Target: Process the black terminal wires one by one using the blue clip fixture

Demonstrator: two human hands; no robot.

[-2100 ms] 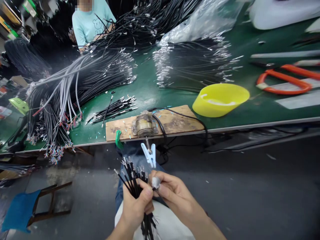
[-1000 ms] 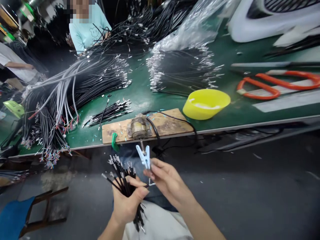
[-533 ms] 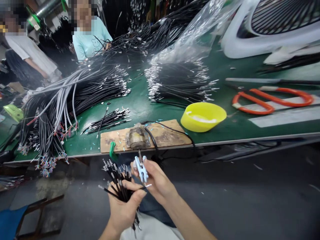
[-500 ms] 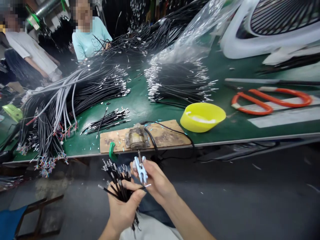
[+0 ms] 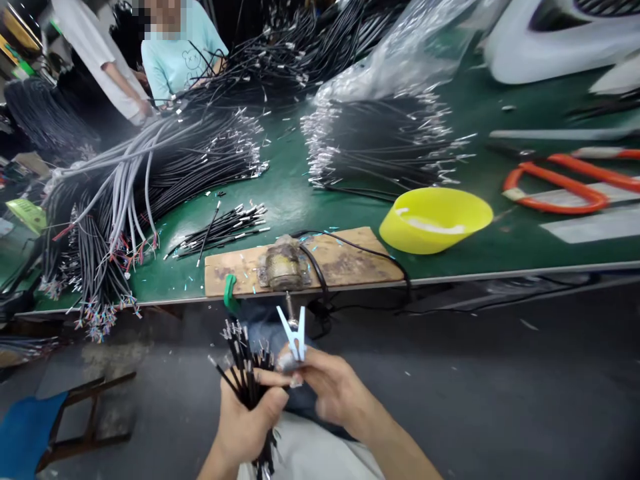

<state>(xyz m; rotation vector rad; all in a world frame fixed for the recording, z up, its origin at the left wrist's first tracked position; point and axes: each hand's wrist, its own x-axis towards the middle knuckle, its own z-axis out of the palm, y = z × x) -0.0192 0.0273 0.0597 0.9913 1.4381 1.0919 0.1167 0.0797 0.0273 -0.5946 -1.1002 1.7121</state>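
Observation:
My left hand [image 5: 247, 420] is closed round a bundle of short black wires [image 5: 246, 363] with metal tips, held upright below the table edge. My right hand [image 5: 327, 390] is beside it, fingers pinched at the base of a pale blue clip [image 5: 295, 333] that hangs from a small motor [image 5: 283, 263] on a wooden board [image 5: 350, 257]. Whether a wire end is in that pinch is too small to tell.
The green table [image 5: 290, 193] carries big heaps of black and grey cables [image 5: 150, 167], a small pile of short wires [image 5: 225, 227], a yellow bowl [image 5: 435, 217], orange scissors [image 5: 565, 180] and a plastic bag [image 5: 395, 60]. Two other people [image 5: 180, 47] are at the far left side.
The view tilted back down. My right hand dropped from gripping the clip's body to pinching beneath it, and my left hand with the bundle shifted slightly right. A person in white stepped closer at far left.

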